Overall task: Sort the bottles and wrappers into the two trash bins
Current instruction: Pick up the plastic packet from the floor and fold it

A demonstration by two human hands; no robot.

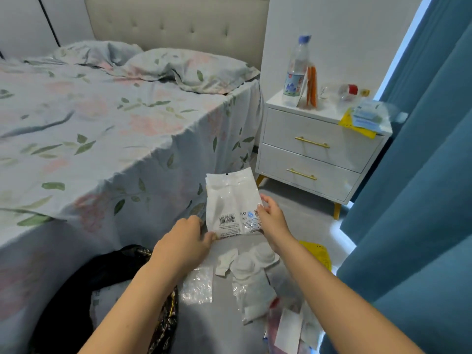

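Holding up a white wrapper [231, 205] with both hands, left hand [186, 238] pinching its bottom corner, right hand [272, 217] gripping the side edge. More wrappers [251, 279] are lying on the floor beside the black-lined bin [143, 254].

Two bare forearms, no sleeves, no jewellery

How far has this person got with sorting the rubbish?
Early to midway, it seems. The black-lined bin already holds something pale. Both the left hand and right hand hold a white wrapper. Left: loose wrappers on the floor, plus a water bottle and packets on the nightstand.
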